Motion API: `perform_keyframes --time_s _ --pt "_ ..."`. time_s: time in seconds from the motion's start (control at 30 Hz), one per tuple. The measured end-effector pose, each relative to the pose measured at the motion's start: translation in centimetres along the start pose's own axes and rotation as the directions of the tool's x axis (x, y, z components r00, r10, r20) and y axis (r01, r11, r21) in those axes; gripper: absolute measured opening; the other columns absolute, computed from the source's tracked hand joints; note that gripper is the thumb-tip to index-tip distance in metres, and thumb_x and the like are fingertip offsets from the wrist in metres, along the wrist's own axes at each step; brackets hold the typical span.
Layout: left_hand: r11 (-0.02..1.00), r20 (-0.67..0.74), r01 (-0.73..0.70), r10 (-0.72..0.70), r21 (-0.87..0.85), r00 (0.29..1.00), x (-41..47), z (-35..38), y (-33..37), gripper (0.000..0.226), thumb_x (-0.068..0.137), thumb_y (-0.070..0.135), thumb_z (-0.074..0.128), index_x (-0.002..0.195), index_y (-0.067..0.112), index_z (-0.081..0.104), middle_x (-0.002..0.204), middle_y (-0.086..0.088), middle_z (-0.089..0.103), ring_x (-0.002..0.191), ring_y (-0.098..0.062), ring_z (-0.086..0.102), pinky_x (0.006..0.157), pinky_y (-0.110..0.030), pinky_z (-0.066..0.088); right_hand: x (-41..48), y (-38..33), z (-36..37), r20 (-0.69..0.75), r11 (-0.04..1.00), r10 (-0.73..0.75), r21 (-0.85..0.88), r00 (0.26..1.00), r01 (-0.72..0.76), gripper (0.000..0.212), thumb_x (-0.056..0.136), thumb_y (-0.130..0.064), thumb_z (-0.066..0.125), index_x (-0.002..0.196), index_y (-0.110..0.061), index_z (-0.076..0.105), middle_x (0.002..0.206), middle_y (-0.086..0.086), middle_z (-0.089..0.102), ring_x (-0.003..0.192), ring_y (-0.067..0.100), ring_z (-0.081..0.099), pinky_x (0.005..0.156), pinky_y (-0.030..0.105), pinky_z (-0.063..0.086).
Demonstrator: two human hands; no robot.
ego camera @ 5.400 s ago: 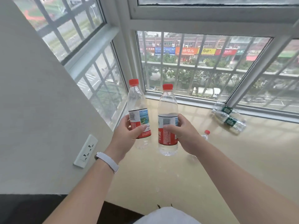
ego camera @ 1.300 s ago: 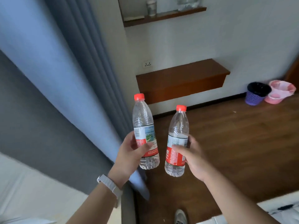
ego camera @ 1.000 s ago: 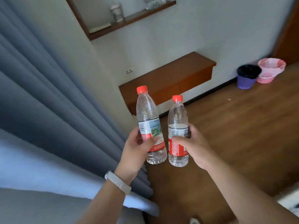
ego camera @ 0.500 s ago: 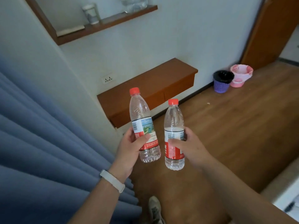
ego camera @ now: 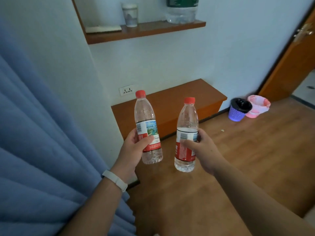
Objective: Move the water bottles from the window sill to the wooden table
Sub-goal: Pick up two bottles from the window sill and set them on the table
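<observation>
My left hand grips a clear water bottle with a red cap and red-and-picture label, held upright in the air. My right hand grips a second red-capped bottle the same way, a little lower and to the right. Behind both bottles, a low wooden table is fixed to the white wall above the floor. Its top is bare. The window sill is out of view.
A blue curtain hangs close on the left. A wooden shelf above carries a cup and a large bottle. A purple basket and a pink one stand on the wood floor near an orange door.
I have turned from the window sill into the room with both bottles. Over the last second the wooden table has come closer and the bottles have drawn slightly apart.
</observation>
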State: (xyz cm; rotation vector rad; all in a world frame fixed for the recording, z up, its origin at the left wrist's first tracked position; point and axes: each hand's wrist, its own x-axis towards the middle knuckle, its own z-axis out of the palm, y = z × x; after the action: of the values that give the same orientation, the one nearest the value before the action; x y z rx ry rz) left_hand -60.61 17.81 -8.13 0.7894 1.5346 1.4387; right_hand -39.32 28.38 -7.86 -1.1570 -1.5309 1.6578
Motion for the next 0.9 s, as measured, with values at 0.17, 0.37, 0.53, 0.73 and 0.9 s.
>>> perform_keyframes --time_s 0.17,0.37,0.53,0.73,0.9 --pt "1.000 0.021 -0.022 0.021 0.013 1.000 2.8 -2.2 0.7 0.066 0.071 0.056 0.078 0.131 0.038 0.056 0.119 0.012 0.070 0.110 -0.015 0.069 0.096 -0.049 0.055 3.3 -0.8 2.4 -0.006 1.000 -0.001 -0.010 1.000 0.001 0.043 0.081 -0.022 0.078 0.117 -0.032 0.058 0.104 -0.006 0.072 0.097 0.015 0.070 0.082 0.039 0.056" --pt "1.000 -0.004 -0.018 0.018 0.025 1.000 5.6 -2.9 0.7 0.062 0.076 0.049 0.076 0.132 0.034 0.056 0.118 0.012 0.071 0.109 -0.014 0.069 0.094 -0.047 0.056 7.4 -0.9 4.0 0.037 1.000 0.005 0.002 0.999 -0.005 0.050 0.071 -0.034 0.081 0.115 -0.035 0.058 0.104 -0.010 0.072 0.096 0.013 0.071 0.088 0.046 0.056" --pt "0.999 -0.045 -0.005 0.007 0.035 0.999 8.2 -2.7 0.8 0.054 0.079 0.043 0.075 0.129 0.035 0.058 0.115 0.013 0.072 0.106 -0.012 0.070 0.091 -0.043 0.058 11.4 -1.0 3.9 0.085 1.000 0.022 -0.001 0.996 -0.022 0.058 0.062 -0.043 0.082 0.114 -0.035 0.059 0.106 -0.009 0.072 0.099 0.017 0.071 0.091 0.050 0.054" --pt "0.999 -0.130 -0.002 0.006 0.033 0.991 13.8 -0.4 1.2 0.051 0.083 0.036 0.076 0.131 0.029 0.058 0.116 0.009 0.072 0.107 -0.015 0.071 0.090 -0.044 0.058 17.6 -2.3 1.9 0.163 1.000 0.019 -0.028 0.986 -0.014 0.061 0.062 -0.045 0.081 0.117 -0.032 0.057 0.109 -0.006 0.072 0.101 0.018 0.070 0.094 0.052 0.053" --pt "0.996 -0.163 0.003 0.012 0.089 0.987 18.6 3.4 1.7 0.047 0.087 0.040 0.074 0.130 0.035 0.056 0.114 0.019 0.071 0.104 -0.004 0.069 0.078 -0.025 0.060 23.2 -3.7 -1.7 0.204 0.997 0.007 -0.082 0.979 0.010 0.049 0.082 -0.032 0.078 0.124 -0.030 0.053 0.115 -0.006 0.068 0.105 0.018 0.067 0.095 0.052 0.052"
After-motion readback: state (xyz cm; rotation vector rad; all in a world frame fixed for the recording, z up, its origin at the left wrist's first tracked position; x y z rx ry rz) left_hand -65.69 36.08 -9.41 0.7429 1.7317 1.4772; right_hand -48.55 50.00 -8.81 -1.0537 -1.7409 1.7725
